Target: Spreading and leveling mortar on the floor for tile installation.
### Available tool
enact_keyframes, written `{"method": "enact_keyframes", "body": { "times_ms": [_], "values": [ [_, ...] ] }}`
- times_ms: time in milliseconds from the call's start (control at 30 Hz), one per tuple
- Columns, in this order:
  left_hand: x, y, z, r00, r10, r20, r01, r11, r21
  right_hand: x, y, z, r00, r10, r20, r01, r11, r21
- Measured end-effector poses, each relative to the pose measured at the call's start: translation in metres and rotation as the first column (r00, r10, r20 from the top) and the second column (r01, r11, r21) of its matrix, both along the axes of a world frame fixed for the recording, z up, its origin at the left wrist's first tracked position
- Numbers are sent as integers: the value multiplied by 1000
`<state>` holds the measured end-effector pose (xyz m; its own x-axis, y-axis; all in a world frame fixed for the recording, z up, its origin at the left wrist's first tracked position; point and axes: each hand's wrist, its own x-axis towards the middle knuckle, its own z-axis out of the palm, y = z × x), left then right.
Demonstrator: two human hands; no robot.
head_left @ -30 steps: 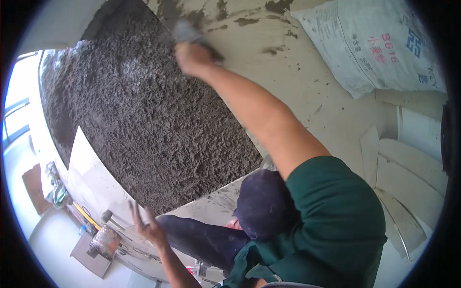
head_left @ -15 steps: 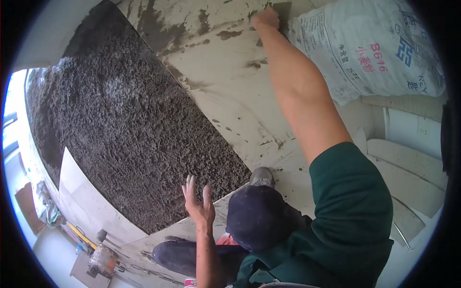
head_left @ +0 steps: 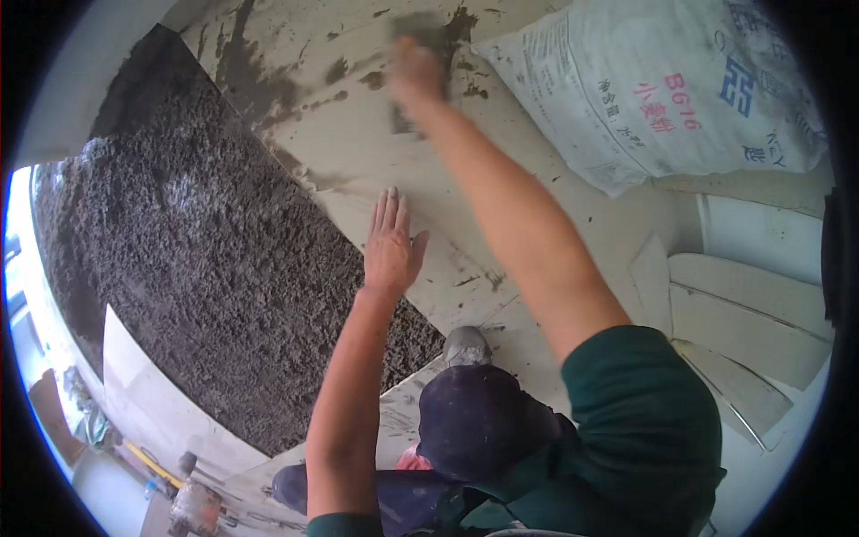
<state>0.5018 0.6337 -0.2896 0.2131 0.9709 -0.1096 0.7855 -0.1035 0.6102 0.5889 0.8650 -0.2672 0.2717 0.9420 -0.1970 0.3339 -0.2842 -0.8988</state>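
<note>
My right hand (head_left: pixel 416 76) reaches far forward, closed on a flat grey trowel (head_left: pixel 419 34), both blurred by motion. The blade lies over the pale floor tiles (head_left: pixel 528 259), near dark wet smears (head_left: pixel 255 85). My left hand (head_left: pixel 392 251) is open, fingers stretched out and close together, over the tile's edge beside the bed of dark grey mortar (head_left: pixel 224 251). Whether its palm presses on the tile cannot be seen. The mortar has a rough, crumbly surface and fills the left side.
A full white woven sack (head_left: pixel 644 98) lies at the far right. Cut tile pieces (head_left: pixel 743 304) lean at the right. A white tile (head_left: pixel 161 394) borders the mortar at left. A dusty power tool (head_left: pixel 195 506) stands at lower left. My shoe (head_left: pixel 466 345) is by the mortar's near corner.
My right hand has swept left and a little nearer with the trowel across the tile. My left hand has moved forward from above the mortar's near edge to the tile's edge.
</note>
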Motion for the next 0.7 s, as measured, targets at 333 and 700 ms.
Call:
{"method": "enact_keyframes", "body": {
  "times_ms": [333, 700],
  "values": [
    [47, 50, -45, 991, 49, -125, -35, 993, 111, 106, -39, -95, 939, -214, 270, 173, 970, 169],
    [19, 41, -48, 975, 76, -210, -62, 995, 73, 71, 56, -32, 871, -211, 444, 324, 926, -194]
  ]
}}
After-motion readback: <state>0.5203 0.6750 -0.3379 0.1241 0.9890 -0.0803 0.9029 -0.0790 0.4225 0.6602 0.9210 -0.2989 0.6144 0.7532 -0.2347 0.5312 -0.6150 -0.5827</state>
